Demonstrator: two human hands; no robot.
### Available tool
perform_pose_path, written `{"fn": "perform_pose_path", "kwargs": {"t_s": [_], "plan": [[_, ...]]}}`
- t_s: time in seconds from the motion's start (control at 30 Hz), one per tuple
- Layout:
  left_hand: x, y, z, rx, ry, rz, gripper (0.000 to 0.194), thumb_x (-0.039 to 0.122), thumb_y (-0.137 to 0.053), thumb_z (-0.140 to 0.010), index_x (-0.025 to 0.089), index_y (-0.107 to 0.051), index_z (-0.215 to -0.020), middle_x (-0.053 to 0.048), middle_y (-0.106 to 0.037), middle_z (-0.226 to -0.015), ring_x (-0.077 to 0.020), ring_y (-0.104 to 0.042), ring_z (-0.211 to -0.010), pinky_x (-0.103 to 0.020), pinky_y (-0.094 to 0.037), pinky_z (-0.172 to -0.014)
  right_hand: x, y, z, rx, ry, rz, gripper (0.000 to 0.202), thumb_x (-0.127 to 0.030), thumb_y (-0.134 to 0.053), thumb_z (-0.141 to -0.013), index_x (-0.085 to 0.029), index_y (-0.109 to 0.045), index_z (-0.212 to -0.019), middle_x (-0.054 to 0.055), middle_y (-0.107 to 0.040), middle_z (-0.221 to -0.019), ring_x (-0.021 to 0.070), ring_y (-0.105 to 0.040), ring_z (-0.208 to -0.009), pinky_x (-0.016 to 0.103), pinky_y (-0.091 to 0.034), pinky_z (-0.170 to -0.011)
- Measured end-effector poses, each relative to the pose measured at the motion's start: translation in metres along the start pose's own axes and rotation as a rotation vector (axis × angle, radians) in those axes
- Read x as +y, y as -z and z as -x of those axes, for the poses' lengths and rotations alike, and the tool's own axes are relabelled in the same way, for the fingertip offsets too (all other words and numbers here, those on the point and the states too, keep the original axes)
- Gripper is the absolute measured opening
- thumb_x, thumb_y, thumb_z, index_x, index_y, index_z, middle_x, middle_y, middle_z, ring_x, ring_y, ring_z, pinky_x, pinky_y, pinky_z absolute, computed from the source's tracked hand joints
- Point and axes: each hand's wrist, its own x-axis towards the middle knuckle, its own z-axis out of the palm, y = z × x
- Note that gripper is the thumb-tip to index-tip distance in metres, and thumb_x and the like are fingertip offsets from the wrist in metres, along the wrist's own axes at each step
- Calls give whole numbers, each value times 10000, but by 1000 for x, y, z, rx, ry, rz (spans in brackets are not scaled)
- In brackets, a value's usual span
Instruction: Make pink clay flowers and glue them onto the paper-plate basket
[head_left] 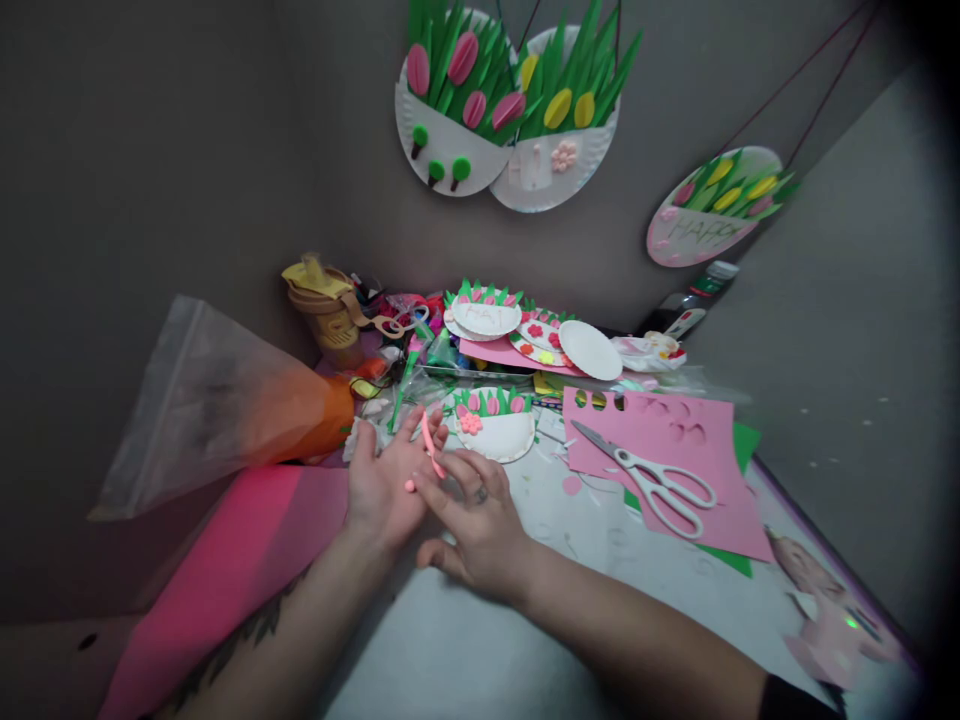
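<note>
The left hand lies palm up and spread near the middle of the frame, bearing two pieces of pink clay: a thin, smooth strip across the fingers and one small ball on the palm. The right hand reaches over it, fingers loosely bent and thumb apart from them; its fingertips are right by the ball, though whether they touch it I cannot tell.

Just beyond, on the pale table, lies one decorated half plate with a knobbly pink flower and paper leaves. Right of centre, one pair of white-handled scissors rests on a pink sheet with three round holes along its upper edge; a green sheet shows beneath. On the left, a cloudy plastic bag, orange at one end, stands near a lidded cup. More paper plates are heaped at the back. Three ridged paper-plate pockets hang by cords against the grey wall, two at upper centre and one at upper right.
</note>
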Motion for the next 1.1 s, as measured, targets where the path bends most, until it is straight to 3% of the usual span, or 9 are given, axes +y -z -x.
{"fn": "perform_pose_path", "kwargs": {"t_s": [0.13,0.27,0.37,0.5,0.7,0.8,0.9,1.1], "plan": [[-2,0,0,9,4,-20,554,611,-338,-878,157,-555,-1109,-131,-610,-1063,-224,-639,-859,-372,-548,-713,-1,0,-1,35,54,-67,620,-679,-475,-828,-275,-549,-1292,101,-511,-1271,291,-382,-1180,434,-366,-975],[-2,1,0,41,20,-29,546,607,-330,-882,157,-545,-1102,-144,-602,-1083,-234,-638,-864,-403,-547,-727,0,1,-2,-7,-20,-38,573,-614,-518,-843,-238,-573,-1272,119,-485,-1305,298,-380,-1181,446,-359,-981],[-1,1,-1,36,-32,-2,539,620,-316,-880,169,-548,-1063,-133,-607,-1062,-222,-638,-850,-375,-549,-700,1,0,-1,-23,52,-27,610,-652,-531,-812,-263,-565,-1280,97,-507,-1293,297,-363,-1194,437,-359,-982],[-1,1,-1,96,41,-25,552,621,-314,-879,164,-543,-1089,-145,-608,-1076,-232,-638,-842,-407,-550,-695,1,1,-2,-38,23,-4,601,-642,-532,-817,-239,-582,-1261,107,-495,-1315,303,-352,-1203,444,-350,-987],[-3,2,-3,65,12,-2,538,625,-292,-883,168,-545,-1012,-127,-610,-1029,-211,-638,-812,-356,-551,-653,-2,3,-3,7,47,-124,461,-495,-519,-882,-227,-586,-1252,102,-573,-1124,263,-448,-1059,432,-407,-922],[-8,1,-1,107,52,-23,539,609,-277,-895,163,-534,-1058,-131,-615,-1032,-211,-643,-816,-375,-554,-694,-1,2,-5,-4,-102,-299,374,-378,-510,-903,-210,-604,-1223,82,-580,-949,218,-502,-911,396,-463,-836],[-10,0,1,68,27,-60,540,600,-286,-899,168,-527,-1114,-137,-621,-1064,-223,-645,-862,-386,-554,-726,2,-1,-6,-4,-275,-524,295,-279,-512,-912,-191,-631,-1167,55,-574,-864,176,-546,-850,326,-499,-781],[-8,-3,3,43,-23,-93,537,588,-284,-905,161,-526,-1123,-136,-618,-1080,-215,-638,-875,-351,-549,-711,2,-3,-6,59,-362,-674,205,-227,-588,-874,-209,-673,-1060,40,-638,-868,160,-596,-833,285,-508,-749]]}}
